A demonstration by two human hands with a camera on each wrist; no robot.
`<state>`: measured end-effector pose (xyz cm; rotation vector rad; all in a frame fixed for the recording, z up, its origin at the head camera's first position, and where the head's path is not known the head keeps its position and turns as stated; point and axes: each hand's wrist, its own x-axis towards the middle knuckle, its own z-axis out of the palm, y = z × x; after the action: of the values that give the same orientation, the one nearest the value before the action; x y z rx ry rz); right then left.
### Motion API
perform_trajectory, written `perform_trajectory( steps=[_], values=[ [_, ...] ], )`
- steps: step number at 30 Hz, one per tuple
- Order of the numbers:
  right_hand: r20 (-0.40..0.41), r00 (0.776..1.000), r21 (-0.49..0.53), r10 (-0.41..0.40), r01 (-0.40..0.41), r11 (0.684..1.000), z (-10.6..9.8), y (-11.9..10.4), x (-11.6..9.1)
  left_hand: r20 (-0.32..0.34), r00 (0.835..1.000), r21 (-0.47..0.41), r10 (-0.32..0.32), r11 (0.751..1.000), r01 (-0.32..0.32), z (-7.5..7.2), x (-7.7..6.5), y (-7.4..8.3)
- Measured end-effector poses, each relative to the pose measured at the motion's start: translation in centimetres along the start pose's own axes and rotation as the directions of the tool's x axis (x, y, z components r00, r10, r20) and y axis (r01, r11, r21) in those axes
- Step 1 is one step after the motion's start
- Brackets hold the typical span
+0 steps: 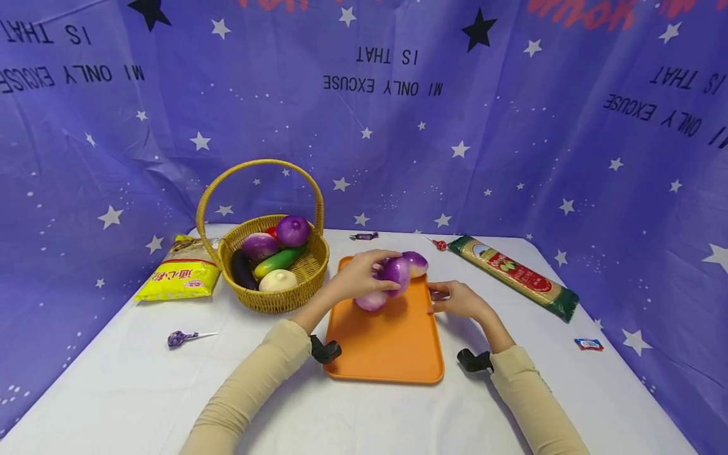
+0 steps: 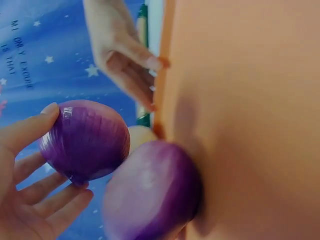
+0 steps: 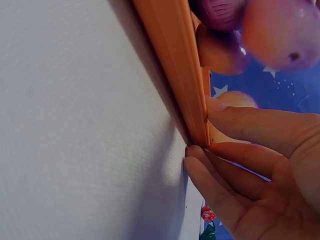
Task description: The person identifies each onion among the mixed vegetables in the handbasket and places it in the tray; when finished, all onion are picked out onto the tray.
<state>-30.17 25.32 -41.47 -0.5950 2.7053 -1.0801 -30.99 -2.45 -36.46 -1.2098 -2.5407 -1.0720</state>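
My left hand point(image 1: 364, 276) holds a shiny purple onion point(image 1: 396, 275) over the orange tray point(image 1: 392, 347), thumb on one side and fingers on the other. A second purple onion point(image 2: 152, 195) lies on the tray close beside the held one, at its near left in the head view. Another purple-and-white onion point(image 1: 418, 264) sits at the tray's far right corner. My right hand point(image 1: 459, 299) pinches the tray's right edge. In the right wrist view its thumb point(image 3: 235, 117) rests on the rim, with the fingers against the outer side and underside.
Left of the tray stands a woven basket point(image 1: 318, 268) with purple onions, an eggplant and other vegetables. A yellow packet point(image 1: 184, 272) lies beside it, a purple lollipop point(image 1: 177, 339) in front. On the right are a long pasta packet point(image 1: 512, 272), a red lollipop point(image 1: 440, 244) and a small wrapped candy point(image 1: 588, 344).
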Motion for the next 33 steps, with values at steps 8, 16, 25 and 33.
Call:
perform_trajectory(
  steps=[8, 16, 25, 33],
  values=[
    [0.017, 1.0, 0.007, 0.001, -0.001, 1.0, 0.1, 0.0, 0.1, 0.103, 0.989, 0.068, -0.107, 0.993, 0.1, 2.6, 1.4, -0.6],
    [0.009, 1.0, 0.005, -0.001, 0.001, 1.0, -0.1, -0.3, -0.1, 0.129, 0.983, 0.147, -0.129, 0.983, 0.11, 3.1, 2.0, -1.1],
    [0.011, 1.0, -0.006, 0.002, -0.002, 1.0, 0.0, 0.0, 0.0, 0.146, 0.981, 0.197, -0.127, 0.976, 0.097, 3.1, 2.2, -1.1],
    [0.004, 1.0, -0.004, -0.025, 0.025, 1.0, 0.0, 0.2, 0.0, 0.191, 0.981, 0.123, -0.02, 0.992, -0.004, 3.7, 2.3, -0.9]
  ],
)
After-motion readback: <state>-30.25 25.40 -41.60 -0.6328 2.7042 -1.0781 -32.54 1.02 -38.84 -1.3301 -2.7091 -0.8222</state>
